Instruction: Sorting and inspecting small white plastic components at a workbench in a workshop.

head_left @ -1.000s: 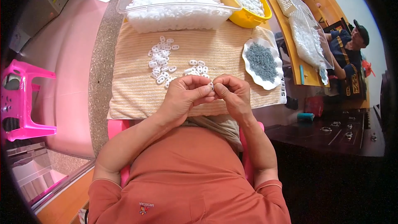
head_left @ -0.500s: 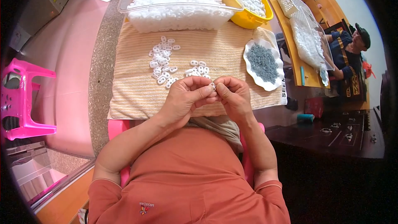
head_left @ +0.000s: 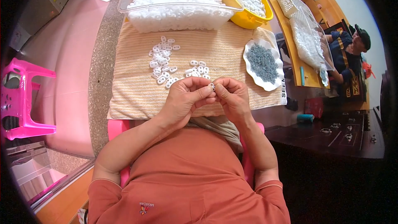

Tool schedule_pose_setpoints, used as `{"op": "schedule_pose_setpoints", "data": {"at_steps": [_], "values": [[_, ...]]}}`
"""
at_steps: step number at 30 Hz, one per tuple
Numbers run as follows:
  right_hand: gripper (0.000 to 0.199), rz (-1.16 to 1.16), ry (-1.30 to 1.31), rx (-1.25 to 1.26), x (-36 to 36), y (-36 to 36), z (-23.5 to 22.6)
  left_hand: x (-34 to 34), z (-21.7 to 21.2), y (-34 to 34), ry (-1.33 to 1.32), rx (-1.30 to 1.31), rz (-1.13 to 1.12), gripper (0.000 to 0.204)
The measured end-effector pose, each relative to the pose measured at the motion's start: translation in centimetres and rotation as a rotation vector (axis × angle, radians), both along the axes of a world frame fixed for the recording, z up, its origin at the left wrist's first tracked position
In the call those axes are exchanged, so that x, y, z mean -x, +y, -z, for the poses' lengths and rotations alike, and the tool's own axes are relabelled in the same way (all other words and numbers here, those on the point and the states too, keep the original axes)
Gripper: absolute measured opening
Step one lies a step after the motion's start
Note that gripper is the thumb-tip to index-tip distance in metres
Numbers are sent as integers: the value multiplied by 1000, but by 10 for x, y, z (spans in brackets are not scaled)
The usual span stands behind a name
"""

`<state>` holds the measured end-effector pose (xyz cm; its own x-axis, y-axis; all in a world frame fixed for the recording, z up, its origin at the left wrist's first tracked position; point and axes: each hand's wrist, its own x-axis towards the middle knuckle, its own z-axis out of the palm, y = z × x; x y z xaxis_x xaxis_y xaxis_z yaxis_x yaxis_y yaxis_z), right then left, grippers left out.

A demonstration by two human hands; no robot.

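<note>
Close together over the near part of the towel, my left hand (head_left: 187, 97) and my right hand (head_left: 233, 96) meet fingertip to fingertip. A small white two-holed oval plastic piece (head_left: 212, 86) is pinched between them, partly covered by the fingers. Whether a second small part is in the right fingertips is too small to tell. Just beyond my left hand lies a loose pile of the same white two-holed pieces (head_left: 161, 63). A smaller cluster of white pieces (head_left: 198, 69) sits right behind the fingers. Small grey parts (head_left: 263, 62) fill a white scalloped plate (head_left: 248, 67) to the right.
A striped towel (head_left: 132, 91) covers the table. At its far side stand a clear bin (head_left: 178, 20) heaped with white pieces and a yellow basin (head_left: 248, 23). Another person (head_left: 352, 52) sits at the right, by a second clear container (head_left: 304, 33). A pink stool (head_left: 31, 99) stands left.
My right hand has shifted very slightly at the fingertips, turning a little against the white piece. The left hand stays in place; the piles look the same.
</note>
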<state>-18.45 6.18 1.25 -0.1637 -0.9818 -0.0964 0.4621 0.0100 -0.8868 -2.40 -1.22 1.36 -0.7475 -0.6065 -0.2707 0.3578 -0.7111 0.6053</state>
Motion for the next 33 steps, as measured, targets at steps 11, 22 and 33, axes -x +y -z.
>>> {"op": "schedule_pose_setpoints", "data": {"at_steps": [11, 22, 33], "values": [[13, 53, 187, 5, -6, 0, -7, 3, 7, 4, -68, 186, -69, 15], [16, 72, 241, -38, -1, 1, -6, 2, 7, 2, -43, 120, -50, 15], [15, 57, 268, -41, 2, -1, -1, 2, 9, 1, -50, 103, -59, 14]]}}
